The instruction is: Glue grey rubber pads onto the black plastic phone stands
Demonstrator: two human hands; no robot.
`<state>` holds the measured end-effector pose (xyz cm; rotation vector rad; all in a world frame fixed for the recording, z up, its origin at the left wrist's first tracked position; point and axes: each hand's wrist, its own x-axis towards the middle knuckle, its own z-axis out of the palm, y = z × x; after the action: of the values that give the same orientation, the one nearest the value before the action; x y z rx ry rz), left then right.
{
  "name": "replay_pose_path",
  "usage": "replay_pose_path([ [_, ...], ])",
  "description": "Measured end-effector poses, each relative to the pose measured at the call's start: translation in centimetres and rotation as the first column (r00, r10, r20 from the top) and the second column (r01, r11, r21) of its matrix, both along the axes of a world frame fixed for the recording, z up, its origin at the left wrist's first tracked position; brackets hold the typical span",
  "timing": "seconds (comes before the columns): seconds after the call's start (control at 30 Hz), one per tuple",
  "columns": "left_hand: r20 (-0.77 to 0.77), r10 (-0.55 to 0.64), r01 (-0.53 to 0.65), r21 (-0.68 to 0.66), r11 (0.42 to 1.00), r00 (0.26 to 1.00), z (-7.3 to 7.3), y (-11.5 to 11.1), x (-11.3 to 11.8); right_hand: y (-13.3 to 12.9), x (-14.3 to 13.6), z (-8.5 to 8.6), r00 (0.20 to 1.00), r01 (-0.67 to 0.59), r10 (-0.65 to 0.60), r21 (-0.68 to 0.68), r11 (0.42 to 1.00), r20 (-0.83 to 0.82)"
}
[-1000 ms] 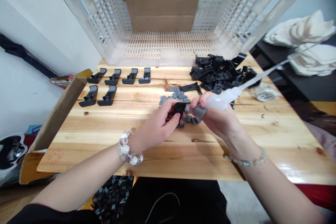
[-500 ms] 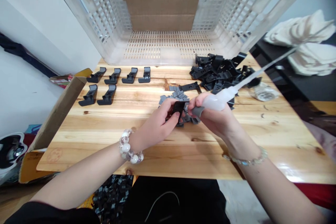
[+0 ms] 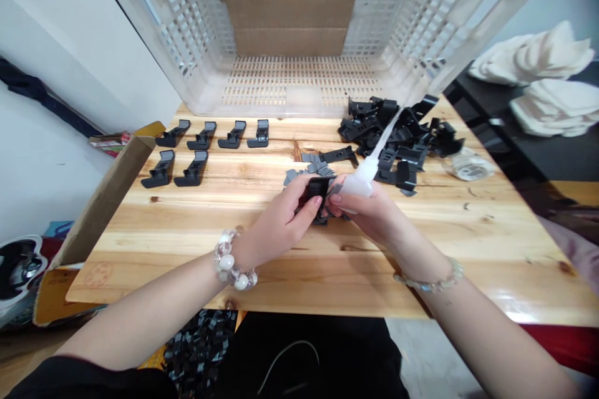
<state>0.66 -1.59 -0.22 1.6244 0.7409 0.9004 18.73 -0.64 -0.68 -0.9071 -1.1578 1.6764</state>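
Observation:
My left hand (image 3: pixel 290 215) is closed around a black plastic bracket (image 3: pixel 319 187), with the thumb along its near face. Beside it, my right hand (image 3: pixel 374 212) grips a small white squeeze bottle (image 3: pixel 358 186) whose long thin nozzle points up and away. Those same right fingers also pinch a small grey pad (image 3: pixel 336 188) at the bracket's right edge; whether pad and bracket touch is hard to tell. Under and behind both hands lies a heap of grey pads (image 3: pixel 318 165), partly hidden by the fingers.
Several black brackets with grey pads (image 3: pixel 191 168) stand in two rows on the left of the wooden table (image 3: pixel 196 237). A pile of black brackets (image 3: pixel 397 131) lies at right, near a tape roll (image 3: pixel 470 165). Behind stands a white plastic basket (image 3: pixel 299 100) with cardboard inside.
My right hand has moved left to the bracket, bringing the grey pad against or close to it. The bottle's nozzle has swung from pointing right to pointing more upward. My left hand is nearly still.

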Motion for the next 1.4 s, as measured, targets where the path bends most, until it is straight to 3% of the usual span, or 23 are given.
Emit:
replay_pose_path([
  [0.33,-0.068,0.004,-0.005,-0.013,1.0,0.998,-0.1,0.4,-0.1,0.0,0.3,-0.5,0.993,-0.066,0.068,-0.017,0.998,0.096],
  [0.53,-0.017,-0.018,0.016,-0.103,0.995,1.0,0.1,0.5,0.0,0.0,0.1,-0.4,0.993,-0.084,0.083,0.004,0.996,0.085],
  [1.0,-0.048,0.031,-0.039,-0.174,0.984,0.998,-0.1,1.0,0.2,0.2,0.4,-0.2,0.999,0.038,-0.038,-0.008,0.999,0.032],
  [1.17,-0.031,0.012,-0.021,-0.313,0.949,0.999,-0.5,0.8,0.2,0.1,0.5,-0.2,0.993,0.078,-0.078,0.007,0.997,0.093],
  [1.4,0.04,-0.016,0.032,-0.426,0.904,0.999,-0.1,0.4,0.0,-0.2,0.0,-0.5,0.988,-0.001,-0.017,0.119,0.993,0.151],
])
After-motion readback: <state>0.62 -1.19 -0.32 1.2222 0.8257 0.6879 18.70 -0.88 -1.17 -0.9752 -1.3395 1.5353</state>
